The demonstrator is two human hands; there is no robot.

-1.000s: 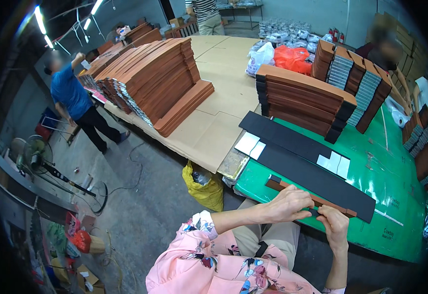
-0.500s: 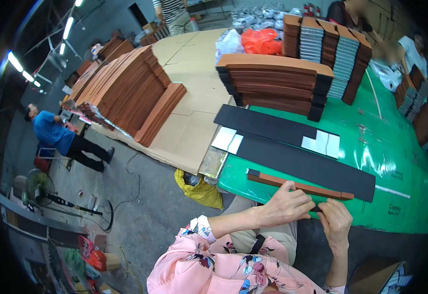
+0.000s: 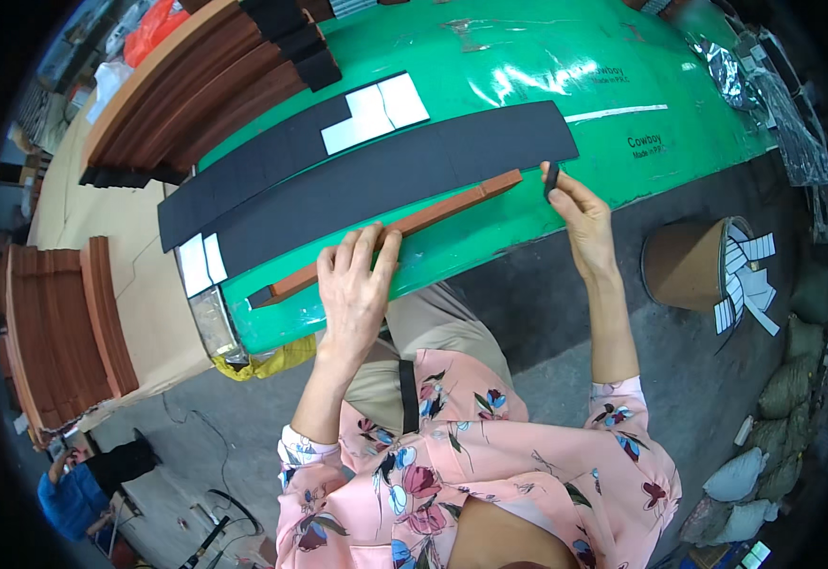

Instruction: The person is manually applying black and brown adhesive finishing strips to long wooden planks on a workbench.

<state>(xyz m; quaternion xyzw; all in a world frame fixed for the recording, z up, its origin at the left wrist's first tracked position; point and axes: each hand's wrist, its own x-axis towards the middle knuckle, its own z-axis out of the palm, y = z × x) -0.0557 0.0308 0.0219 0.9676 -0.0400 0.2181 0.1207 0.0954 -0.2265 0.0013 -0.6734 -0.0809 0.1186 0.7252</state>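
Brown strip point(image 3: 404, 226): long, narrow, flat, reddish-brown with a dark end at its left tip, lying slantwise on the green bench point(image 3: 527, 57) near its front edge, just beside and below the long black sheet point(image 3: 385, 180). Left hand point(image 3: 355, 289) flat on the strip's middle, fingers spread and extended, pressing it down; not gripping anything. Right hand point(image 3: 580, 213) near the strip's right end, thumb and forefinger pinched on a small black piece point(image 3: 550, 180), other fingers loosely curled. Judgement: the work in hand is fixing the small piece to the strip's end; to do it well, keep the left palm firm so the strip does not slide on the glossy green cover, square the piece to the strip's end before it touches, then press from one edge across. A second black sheet point(image 3: 262, 161) lies behind the first, with white rectangular pieces point(image 3: 376, 112) on it. Stacks of brown strips point(image 3: 205, 85) at the bench's far left. A cardboard drum point(image 3: 689, 266) with white slips on its rim stands on the floor to the right.
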